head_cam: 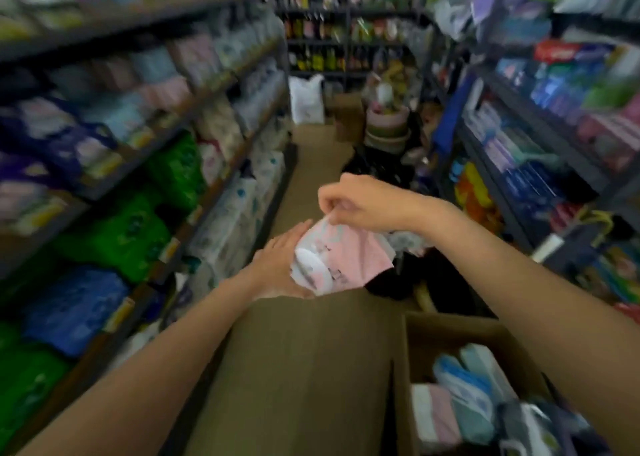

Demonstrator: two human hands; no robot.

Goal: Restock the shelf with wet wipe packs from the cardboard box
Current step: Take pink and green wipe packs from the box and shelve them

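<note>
Pinching the pink pack (pixel 341 259) by its top edge with my right grip (pixel 360 202), left palm (pixel 282 268) flat beneath it, mid-aisle above the floor. Such a thin pinch could slip and drop it. Box (pixel 446 331) sits low right; the crowded left shelf (pixel 194 116) offers little room.

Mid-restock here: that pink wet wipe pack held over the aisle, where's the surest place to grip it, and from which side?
Probably the pink wet wipe pack is best gripped across its body, from below on its left, where the left hand already cradles it. The right hand only pinches the thin top seam, which looks floppy. The white round lid facing the camera is best left uncovered.
</note>
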